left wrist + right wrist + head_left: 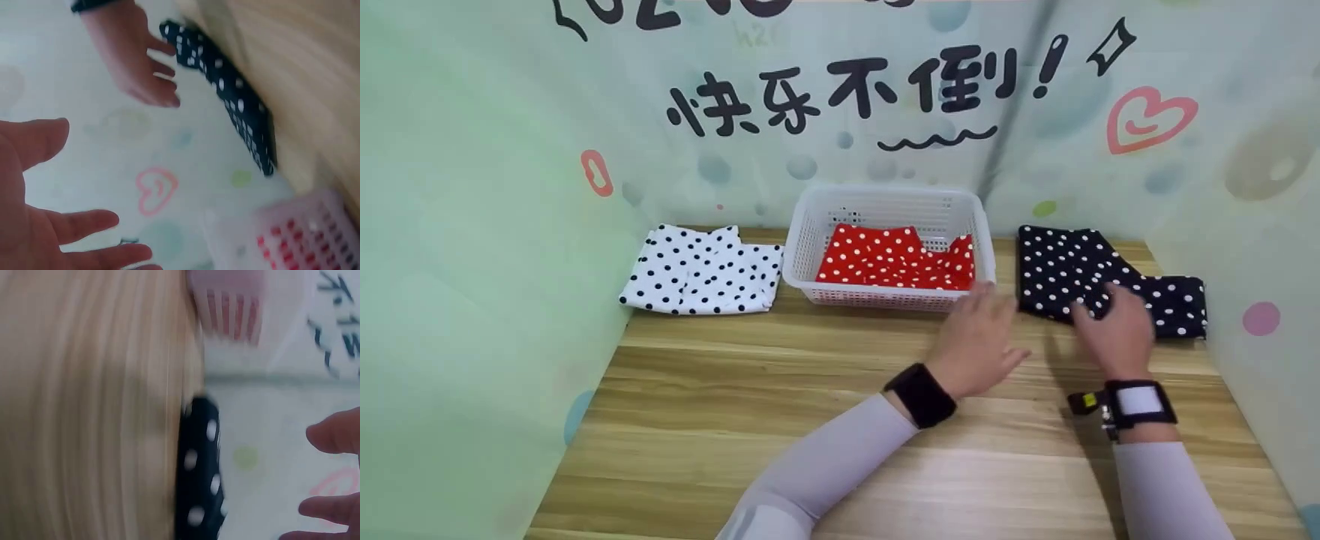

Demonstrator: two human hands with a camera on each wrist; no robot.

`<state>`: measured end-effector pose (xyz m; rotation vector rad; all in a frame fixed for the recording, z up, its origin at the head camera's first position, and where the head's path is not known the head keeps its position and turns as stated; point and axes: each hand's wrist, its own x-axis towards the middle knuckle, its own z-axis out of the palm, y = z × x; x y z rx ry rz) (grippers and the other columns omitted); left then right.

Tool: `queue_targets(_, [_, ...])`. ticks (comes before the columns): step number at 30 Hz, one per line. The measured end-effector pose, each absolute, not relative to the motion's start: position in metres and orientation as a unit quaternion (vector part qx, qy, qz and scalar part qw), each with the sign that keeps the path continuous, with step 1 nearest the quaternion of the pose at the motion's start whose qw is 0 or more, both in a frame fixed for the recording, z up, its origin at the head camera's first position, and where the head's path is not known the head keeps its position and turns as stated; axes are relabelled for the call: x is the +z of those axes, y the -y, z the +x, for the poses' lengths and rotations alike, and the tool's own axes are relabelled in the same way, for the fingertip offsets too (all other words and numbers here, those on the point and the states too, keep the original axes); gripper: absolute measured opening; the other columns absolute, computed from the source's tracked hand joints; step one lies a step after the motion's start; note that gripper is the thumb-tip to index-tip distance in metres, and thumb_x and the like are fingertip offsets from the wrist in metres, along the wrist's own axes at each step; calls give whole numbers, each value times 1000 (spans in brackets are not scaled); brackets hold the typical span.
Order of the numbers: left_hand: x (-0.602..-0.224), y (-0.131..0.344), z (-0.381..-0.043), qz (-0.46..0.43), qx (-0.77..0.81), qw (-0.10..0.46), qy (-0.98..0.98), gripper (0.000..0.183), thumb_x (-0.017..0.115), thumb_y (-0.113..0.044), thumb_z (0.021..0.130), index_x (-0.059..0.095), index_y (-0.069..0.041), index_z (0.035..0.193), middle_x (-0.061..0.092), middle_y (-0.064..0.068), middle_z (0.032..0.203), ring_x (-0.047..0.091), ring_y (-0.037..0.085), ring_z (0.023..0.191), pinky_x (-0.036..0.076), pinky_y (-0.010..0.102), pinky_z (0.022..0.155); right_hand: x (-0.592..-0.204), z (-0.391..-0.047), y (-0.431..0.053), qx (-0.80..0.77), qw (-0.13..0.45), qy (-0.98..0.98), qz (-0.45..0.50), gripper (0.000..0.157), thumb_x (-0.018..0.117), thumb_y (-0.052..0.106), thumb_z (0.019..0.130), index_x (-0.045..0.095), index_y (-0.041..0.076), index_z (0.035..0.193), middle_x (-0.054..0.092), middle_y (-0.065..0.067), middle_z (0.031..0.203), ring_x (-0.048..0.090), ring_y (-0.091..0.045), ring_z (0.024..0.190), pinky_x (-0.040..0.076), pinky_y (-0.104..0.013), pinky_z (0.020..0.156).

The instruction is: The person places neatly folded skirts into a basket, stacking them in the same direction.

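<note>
both hands hover over the wooden table (780, 420), fingers spread and holding nothing: the right hand (1117, 330) sits at the near edge of the folded black polka-dot cloth (1080, 266), whether touching it i cannot tell, and the left hand (979, 337) is just beside it, near the white basket (885, 202). the basket holds a folded red dotted cloth (896, 259); a white dotted cloth (701, 270) lies well apart on the left. judging the risk: a one-sided pull could undo the black cloth's folds, or the left hand could nudge the basket. the black cloth looks soft, flat and neatly folded, with white dots.
</note>
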<state>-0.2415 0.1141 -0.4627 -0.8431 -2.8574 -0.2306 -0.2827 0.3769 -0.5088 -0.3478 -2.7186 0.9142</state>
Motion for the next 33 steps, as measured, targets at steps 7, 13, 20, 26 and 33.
queue_targets(7, [-487, -164, -246, -328, -62, 9, 942, 82, 47, -69, 104, 31, -20, 167, 33, 12, 173, 29, 29, 162, 23, 40, 135, -530, -288, -435, 366, 201, 872, -256, 79, 63, 36, 98, 35, 3, 163, 38, -23, 168, 34, -43, 156, 23, -57, 132])
queue_targets(13, [-491, -204, -265, -289, -109, -46, 950, 82, 56, -67, 101, 30, -26, 168, 37, 10, 171, 36, 29, 158, 35, 42, 130, -538, -287, -463, 407, 196, 825, -340, 84, 62, 37, 95, 29, 9, 166, 28, -17, 173, 23, -34, 160, 19, -46, 134])
queue_targets(20, [-503, -223, -301, -174, -226, -41, 958, 81, 67, -53, 100, 32, -24, 167, 44, 6, 165, 53, 24, 144, 48, 34, 119, -540, -289, -478, 467, 157, 787, -372, 88, 66, 43, 96, 25, 15, 168, 27, -11, 175, 26, -26, 161, 21, -37, 134])
queue_targets(26, [-511, -229, -317, -130, -309, -75, 939, 75, 70, -46, 99, 39, -25, 165, 45, 6, 165, 51, 19, 147, 44, 30, 120, -540, -293, -487, 520, 171, 746, -379, 78, 69, 37, 99, 33, 22, 166, 31, -1, 175, 27, -13, 160, 25, -27, 132])
queue_targets(33, [-512, -231, -322, -69, -416, -112, 900, 73, 65, -37, 103, 34, -18, 166, 49, 9, 161, 52, 18, 145, 43, 27, 120, -551, -291, -489, 584, 216, 672, -401, 54, 80, 27, 93, 59, 23, 144, 57, 9, 140, 45, -12, 141, 37, -22, 122])
